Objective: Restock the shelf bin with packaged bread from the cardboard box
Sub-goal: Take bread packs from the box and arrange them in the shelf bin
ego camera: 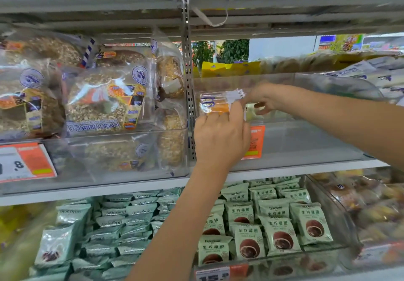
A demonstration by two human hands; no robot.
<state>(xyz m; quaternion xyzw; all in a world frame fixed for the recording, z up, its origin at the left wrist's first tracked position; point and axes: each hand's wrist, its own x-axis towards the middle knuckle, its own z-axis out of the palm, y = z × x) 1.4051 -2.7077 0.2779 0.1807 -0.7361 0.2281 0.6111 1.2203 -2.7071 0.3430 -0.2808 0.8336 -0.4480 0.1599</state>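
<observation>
A clear-wrapped bread packet [215, 103] with an orange-yellow loaf and blue labels is held at the left end of a clear plastic shelf bin [306, 140] on the middle shelf. My left hand [220, 136] grips the packet from below, fingers curled up around it. My right hand [265, 99] reaches over the bin's front wall and pinches the packet's crimped right end. The rest of the bin looks nearly bare. The cardboard box is out of view.
Left of the upright post [188, 83], a bin holds large seeded bagel bags [105, 103]. Yellow packets [229, 68] and white-blue bags [371, 72] lie behind and to the right. The lower shelf holds green snack packets [273, 221]. An orange price tag [256, 142] hangs on the bin front.
</observation>
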